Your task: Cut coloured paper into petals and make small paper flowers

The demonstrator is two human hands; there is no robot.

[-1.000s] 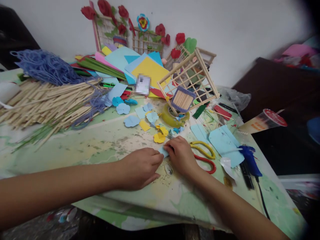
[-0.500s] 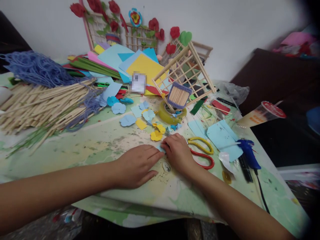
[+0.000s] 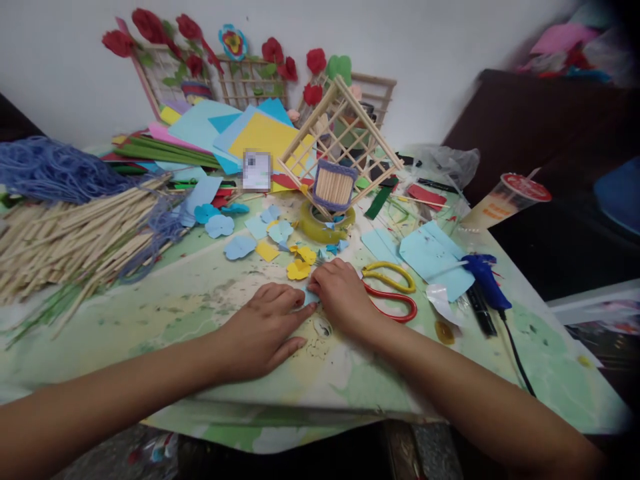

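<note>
A small piece of light blue paper (image 3: 311, 296) lies on the table between my two hands, mostly covered by fingers. My right hand (image 3: 340, 293) is closed, its fingertips gripping the paper's right side. From the left, my left hand (image 3: 267, 328) rests on the table with its index finger stretched against the paper's lower edge. Its thumb is held apart and its other fingers are bent. Yellow paper flowers (image 3: 299, 269) lie just beyond my hands. Scissors (image 3: 400, 316) with one yellow and one red handle lie beside my right hand, their blades hidden.
Behind stand a roll of tape (image 3: 320, 233) and a tilted stick lattice (image 3: 345, 127). Wooden sticks (image 3: 80, 240) and blue yarn (image 3: 60, 170) are piled left. To the right are a blue glue gun (image 3: 487, 283) with a cord, blue paper sheets (image 3: 435, 257) and a drink cup (image 3: 510, 203).
The whole view has shifted, so things appear further left. My left hand's upper fingers have bent while its index finger stays extended at the paper. My right hand keeps its grip there.
</note>
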